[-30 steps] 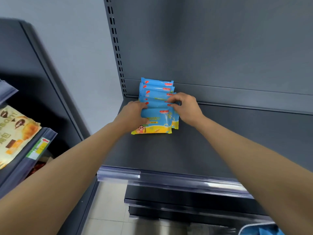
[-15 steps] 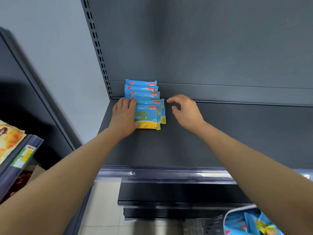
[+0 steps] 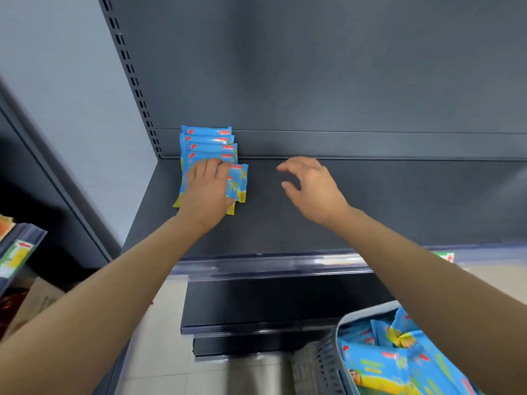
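Closest to me, under my right forearm, stands a grey basket (image 3: 330, 363), and loose packets (image 3: 379, 363) of the same blue kind lie in it. A little further, below both my wrists, a clear rail (image 3: 271, 265) runs along the front edge of the dark shelf (image 3: 285, 223). Well apart to the left of my left arm, a price label (image 3: 17, 255) sits on the edge of the neighbour unit.

My left hand (image 3: 206, 189) lies palm down on the row of blue packets (image 3: 208, 146). The fingers are almost straight and close together; they press on the front packets and do not curl around them. The yellow lower ends of these packets show on both sides of my wrist.

My right hand (image 3: 310, 186) is to the right of the left one, apart from the packets, over the bare shelf. Its fingers are loosely bent, the thumb stands away from them, and it holds nothing. I cannot tell if it touches the shelf.

The row goes from under my left palm away past my fingertips, each packet overlapping the next, in the far left corner of the shelf. The last ones stand against the back wall (image 3: 313, 81). Just left of them a post (image 3: 128, 67) with slots rises.
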`<action>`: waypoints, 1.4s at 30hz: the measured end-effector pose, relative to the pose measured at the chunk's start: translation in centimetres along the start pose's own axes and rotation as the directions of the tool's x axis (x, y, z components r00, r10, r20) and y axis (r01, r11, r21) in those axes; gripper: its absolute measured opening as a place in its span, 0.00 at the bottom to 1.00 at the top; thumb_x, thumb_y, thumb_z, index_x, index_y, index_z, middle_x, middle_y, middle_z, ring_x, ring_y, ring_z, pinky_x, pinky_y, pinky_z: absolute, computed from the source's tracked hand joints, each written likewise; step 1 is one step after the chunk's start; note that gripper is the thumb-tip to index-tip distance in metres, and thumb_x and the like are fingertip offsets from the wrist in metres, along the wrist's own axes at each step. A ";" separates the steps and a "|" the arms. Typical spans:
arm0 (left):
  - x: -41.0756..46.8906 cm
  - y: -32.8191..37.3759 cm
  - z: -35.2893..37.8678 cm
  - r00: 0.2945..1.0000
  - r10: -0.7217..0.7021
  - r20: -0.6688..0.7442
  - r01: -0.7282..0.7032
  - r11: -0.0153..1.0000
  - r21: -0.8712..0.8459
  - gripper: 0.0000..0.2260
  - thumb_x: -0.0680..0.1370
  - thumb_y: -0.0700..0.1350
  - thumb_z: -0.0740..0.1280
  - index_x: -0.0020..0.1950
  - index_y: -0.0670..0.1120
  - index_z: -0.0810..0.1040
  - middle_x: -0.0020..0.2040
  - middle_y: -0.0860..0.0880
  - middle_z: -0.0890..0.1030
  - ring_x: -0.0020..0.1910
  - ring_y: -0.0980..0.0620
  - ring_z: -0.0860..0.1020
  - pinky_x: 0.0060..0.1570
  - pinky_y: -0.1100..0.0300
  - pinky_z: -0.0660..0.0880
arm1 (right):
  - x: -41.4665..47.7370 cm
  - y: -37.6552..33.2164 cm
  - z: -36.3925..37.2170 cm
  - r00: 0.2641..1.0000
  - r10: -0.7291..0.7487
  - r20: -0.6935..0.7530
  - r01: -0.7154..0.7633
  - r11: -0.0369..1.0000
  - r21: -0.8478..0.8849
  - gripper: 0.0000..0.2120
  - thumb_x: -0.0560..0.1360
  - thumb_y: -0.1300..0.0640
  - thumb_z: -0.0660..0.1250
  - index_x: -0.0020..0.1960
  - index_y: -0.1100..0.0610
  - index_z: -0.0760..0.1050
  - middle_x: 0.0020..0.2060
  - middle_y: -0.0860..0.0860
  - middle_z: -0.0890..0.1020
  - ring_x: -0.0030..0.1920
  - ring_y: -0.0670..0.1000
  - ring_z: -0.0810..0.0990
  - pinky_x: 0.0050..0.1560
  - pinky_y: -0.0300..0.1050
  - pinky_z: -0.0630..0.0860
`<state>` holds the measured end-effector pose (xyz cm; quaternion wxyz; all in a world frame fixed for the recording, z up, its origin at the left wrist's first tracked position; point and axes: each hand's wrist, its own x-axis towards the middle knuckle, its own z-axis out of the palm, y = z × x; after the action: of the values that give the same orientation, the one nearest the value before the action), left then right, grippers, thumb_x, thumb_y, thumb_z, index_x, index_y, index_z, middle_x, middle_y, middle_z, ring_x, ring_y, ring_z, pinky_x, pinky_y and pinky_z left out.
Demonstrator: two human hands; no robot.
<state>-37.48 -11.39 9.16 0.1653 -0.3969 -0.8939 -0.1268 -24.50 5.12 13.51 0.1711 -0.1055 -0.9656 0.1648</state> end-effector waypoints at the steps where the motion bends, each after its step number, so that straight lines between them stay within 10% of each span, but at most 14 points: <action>1: -0.2 1.2 -0.5 0.999 0.011 -0.036 -0.012 0.999 -0.030 0.28 0.70 0.44 0.73 0.67 0.39 0.68 0.64 0.40 0.70 0.64 0.40 0.66 0.66 0.50 0.58 | -0.7 0.3 -0.6 1.000 -0.014 -0.006 0.014 1.000 -0.020 0.17 0.78 0.60 0.62 0.66 0.58 0.73 0.64 0.51 0.75 0.68 0.52 0.67 0.68 0.50 0.63; 9: -2.9 14.8 -5.9 0.899 0.241 -0.365 -0.255 0.967 0.009 0.25 0.66 0.41 0.75 0.60 0.37 0.72 0.55 0.38 0.75 0.57 0.44 0.65 0.65 0.47 0.58 | -8.9 5.0 -7.2 0.958 -0.212 -0.193 0.175 0.965 -0.194 0.18 0.71 0.60 0.69 0.60 0.63 0.76 0.58 0.58 0.78 0.60 0.61 0.75 0.57 0.56 0.70; 20: -10.6 32.6 -7.8 0.839 0.362 -0.406 -0.374 0.926 0.054 0.23 0.68 0.43 0.70 0.60 0.38 0.71 0.55 0.39 0.76 0.57 0.43 0.68 0.68 0.49 0.57 | -22.3 14.6 -15.6 0.919 -0.320 -0.229 0.220 0.900 -0.377 0.20 0.66 0.57 0.69 0.57 0.62 0.77 0.54 0.57 0.80 0.56 0.60 0.78 0.53 0.51 0.71; 27: -15.5 34.9 0.1 0.923 0.384 -0.025 -0.385 0.920 -0.080 0.25 0.65 0.42 0.76 0.59 0.37 0.75 0.54 0.40 0.77 0.55 0.41 0.74 0.65 0.51 0.61 | -28.1 19.6 -11.2 0.981 0.021 0.193 0.027 0.970 -0.242 0.23 0.73 0.53 0.68 0.67 0.57 0.70 0.65 0.55 0.73 0.67 0.58 0.67 0.65 0.53 0.64; 36: -18.8 34.0 8.2 0.825 0.191 0.531 -0.180 0.981 -0.072 0.24 0.76 0.48 0.66 0.70 0.45 0.64 0.67 0.46 0.68 0.67 0.47 0.66 0.68 0.55 0.59 | -33.3 26.4 -6.8 0.623 0.389 0.679 -0.169 0.914 -0.369 0.32 0.72 0.55 0.71 0.73 0.55 0.62 0.68 0.56 0.71 0.65 0.58 0.72 0.58 0.49 0.73; 42: -19.6 33.8 11.8 0.776 0.107 0.622 -0.100 0.994 -0.046 0.27 0.74 0.46 0.68 0.71 0.42 0.64 0.68 0.43 0.69 0.66 0.44 0.67 0.66 0.54 0.61 | -34.3 28.7 -6.1 0.580 0.427 0.694 -0.208 0.901 -0.380 0.35 0.70 0.57 0.73 0.72 0.57 0.60 0.67 0.59 0.68 0.62 0.60 0.72 0.55 0.50 0.73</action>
<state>-2.05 1.79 -6.14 -0.1345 -0.4660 -0.8744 0.0160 13.49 24.36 -1.41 -0.2995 -0.2199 -0.9236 0.0949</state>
